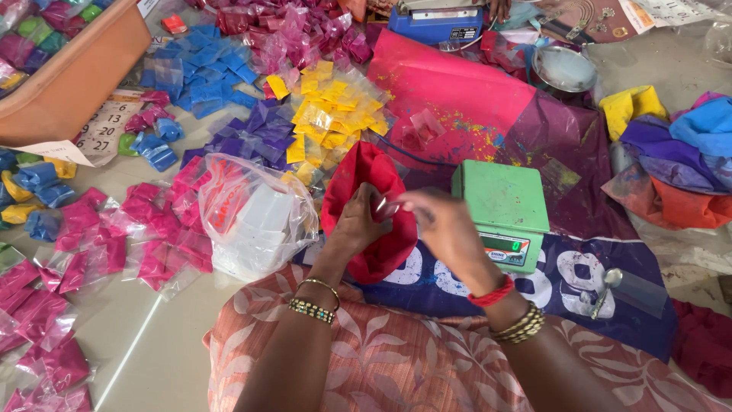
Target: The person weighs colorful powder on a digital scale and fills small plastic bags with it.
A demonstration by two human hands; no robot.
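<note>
1. Lying well to the left of the fingers, pink powder packets (91, 244) covered the floor, with an orange tub (76, 76) farther up.
2. Just left of the left hand's fingers sat a clear plastic bag of empty pouches (255, 217); beyond it lay blue packets (202, 72), purple packets (252, 133) and yellow packets (332, 107).
3. The left hand (358, 221) was clenched on the rim of a red bag of powder (366, 183), which stood open directly under and behind both sets of fingers.
4. Between the two hands, a small clear pouch (385, 206) was pinched at the fingertips, touching both.
5. The right hand (446, 229) had its fingers closed on that pouch; motion blur hid the exact grip.
6. Just right of the right fingers stood a green weighing scale (503, 206), apart from them.
7. Farther right a metal spoon (606, 286) lay on the blue sheet (579, 259), and bundles of coloured bags (679, 145) sat well away.
</note>
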